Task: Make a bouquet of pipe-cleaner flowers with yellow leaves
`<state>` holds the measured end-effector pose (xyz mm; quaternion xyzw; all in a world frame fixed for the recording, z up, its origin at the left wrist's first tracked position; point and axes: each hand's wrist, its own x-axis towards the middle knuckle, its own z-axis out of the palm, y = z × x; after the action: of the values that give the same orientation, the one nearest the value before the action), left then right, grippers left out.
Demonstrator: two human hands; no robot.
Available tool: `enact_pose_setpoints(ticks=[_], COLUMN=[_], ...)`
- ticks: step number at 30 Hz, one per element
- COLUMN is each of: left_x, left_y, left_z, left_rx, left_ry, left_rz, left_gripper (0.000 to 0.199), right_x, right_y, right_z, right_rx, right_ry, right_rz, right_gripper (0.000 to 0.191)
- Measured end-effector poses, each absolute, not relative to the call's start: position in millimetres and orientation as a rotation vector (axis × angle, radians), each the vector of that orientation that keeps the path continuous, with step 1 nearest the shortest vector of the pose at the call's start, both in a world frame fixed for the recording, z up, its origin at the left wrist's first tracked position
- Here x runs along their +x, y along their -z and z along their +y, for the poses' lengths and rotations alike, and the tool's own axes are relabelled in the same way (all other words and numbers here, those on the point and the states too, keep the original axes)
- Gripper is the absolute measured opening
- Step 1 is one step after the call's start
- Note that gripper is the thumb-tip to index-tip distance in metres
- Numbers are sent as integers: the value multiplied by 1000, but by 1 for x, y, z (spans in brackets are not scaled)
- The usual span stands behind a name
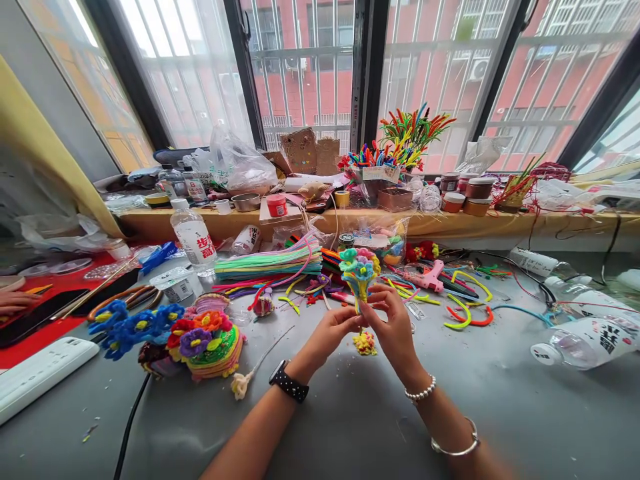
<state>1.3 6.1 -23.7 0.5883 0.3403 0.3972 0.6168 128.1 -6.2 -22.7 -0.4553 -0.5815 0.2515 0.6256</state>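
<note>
Both hands meet over the grey table around a small bouquet of fuzzy flowers [360, 268] in yellow, blue, green and pink, held upright. My left hand [334, 331], with a black watch on the wrist, pinches the bouquet's narrow base. My right hand [390, 320], with a beaded bracelet, grips the same base from the right. Below the fingers, a yellow and red fuzzy cluster [365, 343] shows near the tabletop; whether it touches the bouquet is unclear. To the left lie blue fuzzy flowers [140, 325] and a bunch with red, orange and purple flowers [200, 340].
Pipe cleaners [270, 265] lie behind the hands, with a pink glue gun [425, 277] to their right. Plastic bottles stand or lie at left [193, 233] and right [590, 343]. A power strip [45, 373] and another person's hand [15, 300] are at far left.
</note>
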Motion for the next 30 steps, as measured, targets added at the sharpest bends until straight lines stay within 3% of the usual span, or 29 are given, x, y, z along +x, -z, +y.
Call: enact_pose_setpoints(ticks=[7,14,30], left_x=[1,-18,-32], left_y=[33,39,46], left_z=[16,46,54], left_rx=[1575,1669,1724], left_ry=[-942,-1205,-1271], left_rz=[928,1303,1455], left_gripper=[25,19,20], right_x=[122,131,144], right_y=[30,42,54], right_z=[-6,7,19], right_rx=[-1126,-1138,-1192], right_ry=[-347,-772,-929], right_rz=[-1373,-1341,-1096], right_gripper=[13,26,32])
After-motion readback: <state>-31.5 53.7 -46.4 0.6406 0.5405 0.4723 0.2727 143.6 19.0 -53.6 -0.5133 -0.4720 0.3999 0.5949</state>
